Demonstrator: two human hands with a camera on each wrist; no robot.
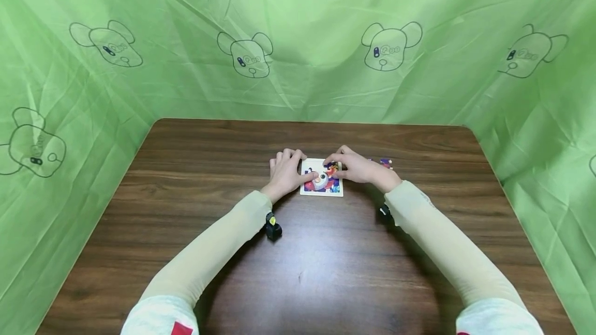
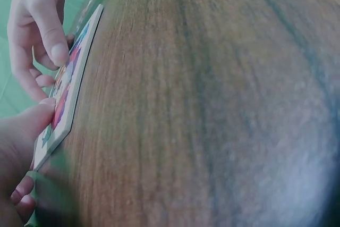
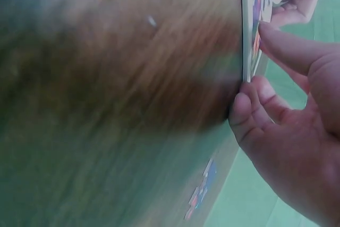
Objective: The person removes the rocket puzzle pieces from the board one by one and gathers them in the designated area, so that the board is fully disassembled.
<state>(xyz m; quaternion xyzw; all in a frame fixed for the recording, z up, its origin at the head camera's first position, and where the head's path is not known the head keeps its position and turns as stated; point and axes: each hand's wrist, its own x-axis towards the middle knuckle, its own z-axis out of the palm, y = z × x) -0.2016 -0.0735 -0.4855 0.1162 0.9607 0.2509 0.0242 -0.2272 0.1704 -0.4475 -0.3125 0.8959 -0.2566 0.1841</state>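
Note:
A small jigsaw puzzle (image 1: 321, 193) in a white-bordered tray lies flat on the table, showing a colourful cartoon picture; its upper left part is bare white. My left hand (image 1: 285, 173) rests at the tray's left side with fingers spread, its thumb (image 2: 40, 115) pressing on the picture. From the right, my right hand (image 1: 357, 165) reaches over the tray. Its thumb and index finger hold a colourful puzzle piece (image 1: 332, 168) at the picture's upper right, while its other fingers (image 3: 249, 112) curl near the tray's edge. The fingers partly hide the picture.
Loose puzzle pieces (image 1: 386, 163) lie to the right of the tray, partly behind the right wrist. The brown wooden table (image 1: 298, 278) is bordered by green cloth (image 1: 307, 87) at the back and sides. Black wrist devices (image 1: 273, 227) sit under the sleeves.

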